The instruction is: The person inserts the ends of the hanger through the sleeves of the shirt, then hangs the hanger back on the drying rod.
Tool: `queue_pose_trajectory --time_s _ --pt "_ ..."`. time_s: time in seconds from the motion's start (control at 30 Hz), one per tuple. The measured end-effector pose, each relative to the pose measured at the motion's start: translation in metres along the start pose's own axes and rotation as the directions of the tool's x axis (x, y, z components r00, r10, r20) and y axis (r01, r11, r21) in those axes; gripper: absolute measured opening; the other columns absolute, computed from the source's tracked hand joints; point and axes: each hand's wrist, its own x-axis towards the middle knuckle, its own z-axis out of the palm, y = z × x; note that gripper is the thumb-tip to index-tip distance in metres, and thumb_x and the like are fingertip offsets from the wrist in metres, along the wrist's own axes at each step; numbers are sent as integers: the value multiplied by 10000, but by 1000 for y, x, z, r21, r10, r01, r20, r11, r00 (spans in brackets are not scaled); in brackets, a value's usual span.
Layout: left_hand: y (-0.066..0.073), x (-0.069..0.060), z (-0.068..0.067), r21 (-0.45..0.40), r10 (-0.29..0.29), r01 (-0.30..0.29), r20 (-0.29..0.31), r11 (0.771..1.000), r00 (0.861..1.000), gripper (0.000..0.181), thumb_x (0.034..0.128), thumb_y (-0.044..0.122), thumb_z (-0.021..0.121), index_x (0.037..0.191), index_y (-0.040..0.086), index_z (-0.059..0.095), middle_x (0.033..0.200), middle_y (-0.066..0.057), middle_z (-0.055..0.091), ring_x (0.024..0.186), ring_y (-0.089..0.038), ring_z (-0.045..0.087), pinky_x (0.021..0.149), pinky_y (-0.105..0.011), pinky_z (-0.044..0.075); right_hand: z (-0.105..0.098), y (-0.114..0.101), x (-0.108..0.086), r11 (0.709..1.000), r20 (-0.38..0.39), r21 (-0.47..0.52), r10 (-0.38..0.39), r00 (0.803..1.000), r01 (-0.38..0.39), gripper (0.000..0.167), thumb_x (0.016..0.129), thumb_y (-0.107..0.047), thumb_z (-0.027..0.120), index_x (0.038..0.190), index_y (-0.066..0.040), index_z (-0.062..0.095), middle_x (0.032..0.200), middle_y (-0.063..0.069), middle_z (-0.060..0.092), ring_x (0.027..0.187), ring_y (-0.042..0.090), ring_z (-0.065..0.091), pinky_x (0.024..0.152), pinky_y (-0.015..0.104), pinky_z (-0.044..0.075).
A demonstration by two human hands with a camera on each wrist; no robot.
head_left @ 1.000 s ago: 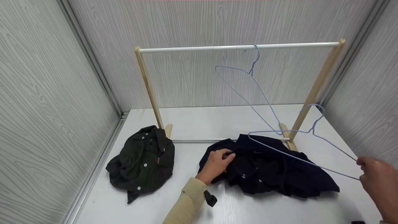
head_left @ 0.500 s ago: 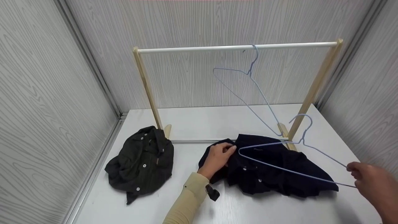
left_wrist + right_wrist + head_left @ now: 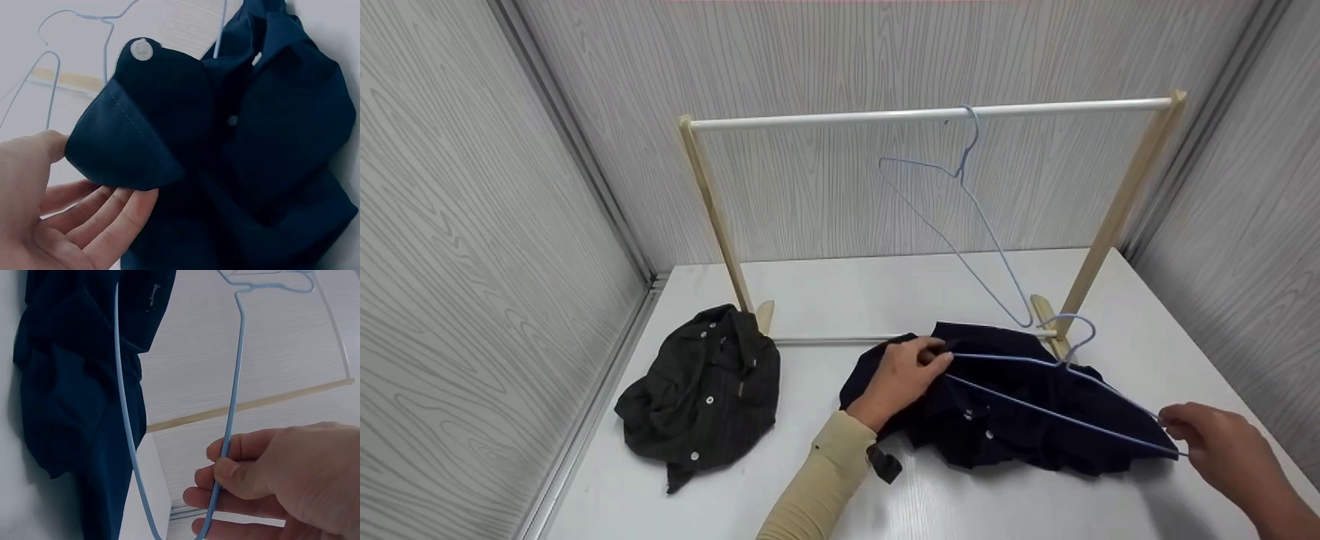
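Observation:
A navy shirt (image 3: 1027,448) with pale buttons lies crumpled on the white table. My left hand (image 3: 900,379) pinches an edge of its cloth, lifting a flap with a white button (image 3: 142,49) in the left wrist view. In my right hand (image 3: 1222,442) is a blue wire hanger (image 3: 1065,365), pinched at one end between thumb and fingers. The hanger lies over the shirt with its hook toward the rack. Its other end reaches the cloth beside my left fingers, where the tip is hidden.
A wooden rack (image 3: 711,202) with a white top rail (image 3: 825,118) stands behind the shirt. Another blue hanger (image 3: 962,169) hangs from that rail. To the left lies a crumpled dark green shirt (image 3: 694,420). Grey wood-patterned walls (image 3: 472,247) enclose the table.
My right hand has brought the hanger left and down, so its far end now meets the navy shirt at my left hand. The left hand has shifted slightly right, still pinching the cloth.

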Motion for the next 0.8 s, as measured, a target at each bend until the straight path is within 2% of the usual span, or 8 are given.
queue_pose_trajectory --time_s 0.13,0.23,0.37,0.57,0.67,0.8 --pt "6 0 1 31 -15 14 31 999 999 511 964 451 615 1336 100 620 1033 -2 727 801 -22 618 757 -198 513 3 -2 -1 1000 13 -9 -6 1000 6 256 731 101 726 822 -137 721 752 -37 716 668 64 642 565 348 492" --pt "9 0 2 46 -20 18 52 999 998 560 955 467 622 1359 80 598 1070 -31 730 818 -28 627 790 -209 520 4 -5 1 999 -4 -2 -32 999 32 268 725 100 750 815 -149 714 748 -48 697 641 56 614 549 332 477" --pt "13 -3 1 41 15 -18 62 999 998 567 936 477 646 1352 94 609 1096 -43 725 889 -33 649 812 -208 525 7 -12 5 997 -45 7 -71 996 71 286 714 94 776 807 -167 707 746 -66 685 625 26 585 536 315 467" --pt "18 -9 -2 43 77 -80 66 996 995 572 890 505 693 1339 157 630 1077 -18 720 905 -19 664 788 -171 528 11 -21 12 993 -58 12 -113 992 114 292 710 86 782 804 -178 700 747 -87 685 629 29 592 530 306 468" --pt "19 -11 -3 115 127 -132 52 985 991 585 855 542 705 1304 170 658 1075 7 722 916 -26 651 815 -173 522 14 -25 14 992 -60 21 -124 990 125 299 711 92 778 802 -181 696 753 -101 680 629 22 578 530 307 466" --pt "18 -12 -4 263 217 -210 2 942 976 533 798 554 722 1179 181 730 1024 31 704 925 -83 605 844 -199 500 17 -31 16 990 -84 35 -133 988 136 305 716 90 777 801 -190 694 760 -117 673 628 0 550 521 306 460"
